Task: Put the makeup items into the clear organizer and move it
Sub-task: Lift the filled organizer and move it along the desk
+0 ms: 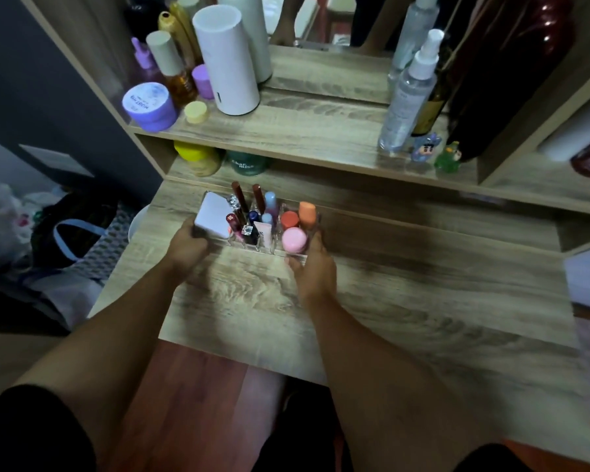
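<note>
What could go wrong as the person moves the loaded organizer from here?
1. The tall lip tubes stand loosely upright in the clear organizer; a tilt could tip them out.
2. The left hand and right hand grip only the near corners, so the far side may sag.
3. The white compact leans at the left end and could slide off.

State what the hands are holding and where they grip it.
Both hands hold the clear organizer: the left hand grips its left end, the right hand its right front corner.

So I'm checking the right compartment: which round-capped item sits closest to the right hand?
The pale pink one, at the front by the right hand; the red and orange ones stand behind it.
</note>
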`<state>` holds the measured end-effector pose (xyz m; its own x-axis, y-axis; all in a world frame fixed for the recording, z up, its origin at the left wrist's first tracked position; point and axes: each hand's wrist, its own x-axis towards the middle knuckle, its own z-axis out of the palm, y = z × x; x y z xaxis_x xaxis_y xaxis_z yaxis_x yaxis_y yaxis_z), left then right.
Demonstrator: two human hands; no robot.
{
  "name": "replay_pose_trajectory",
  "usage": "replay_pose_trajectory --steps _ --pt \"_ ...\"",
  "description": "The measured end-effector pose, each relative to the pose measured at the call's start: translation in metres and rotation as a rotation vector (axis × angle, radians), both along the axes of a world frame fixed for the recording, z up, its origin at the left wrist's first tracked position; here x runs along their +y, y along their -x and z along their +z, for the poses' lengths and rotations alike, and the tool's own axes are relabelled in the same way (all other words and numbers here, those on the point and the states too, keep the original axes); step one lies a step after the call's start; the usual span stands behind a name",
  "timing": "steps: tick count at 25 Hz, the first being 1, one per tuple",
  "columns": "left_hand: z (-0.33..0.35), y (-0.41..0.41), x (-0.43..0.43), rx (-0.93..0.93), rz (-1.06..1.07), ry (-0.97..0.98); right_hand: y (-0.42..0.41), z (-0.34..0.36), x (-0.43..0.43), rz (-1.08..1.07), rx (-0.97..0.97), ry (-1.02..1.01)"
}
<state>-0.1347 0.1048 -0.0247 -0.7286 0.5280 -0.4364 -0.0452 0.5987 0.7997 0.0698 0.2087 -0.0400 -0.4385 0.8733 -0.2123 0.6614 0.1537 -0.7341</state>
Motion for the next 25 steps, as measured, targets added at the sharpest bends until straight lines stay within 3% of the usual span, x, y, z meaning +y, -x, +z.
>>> replay_pose_trajectory --steps 12,25 --pt "0.001 -0.024 0.018 -0.063 0.074 -0.106 -0.027 0.001 0.017 -0.036 0.037 -0.055" --pt "0.012 -0.166 0.098 -0.023 0.070 -0.129 -0.181 0.030 0.085 -0.025 -0.088 -0.077"
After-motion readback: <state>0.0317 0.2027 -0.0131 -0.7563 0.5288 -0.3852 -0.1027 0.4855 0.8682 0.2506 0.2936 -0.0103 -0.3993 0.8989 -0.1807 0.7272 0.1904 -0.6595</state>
